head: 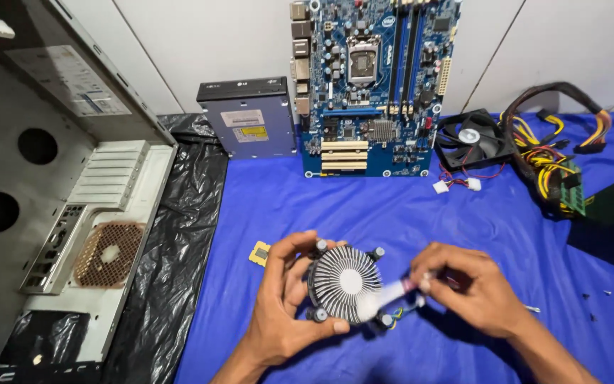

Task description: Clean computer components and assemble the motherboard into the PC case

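My left hand [282,306] grips a round finned processor cooler [345,283] by its rim, its flat base turned up toward me. My right hand [474,288] holds a small white brush or applicator [385,297] whose tip rests on the cooler's fins at the lower right. A bare processor chip [259,253] lies on the blue cloth [364,213] just left of my left hand. Thin coloured wires trail from under the cooler.
A blue motherboard [374,85] leans against the white wall, with an optical drive [250,117] to its left. A black case fan [472,139] and a power-cable bundle [552,153] lie at the right. An open grey computer case [51,185] lies on black plastic at the left.
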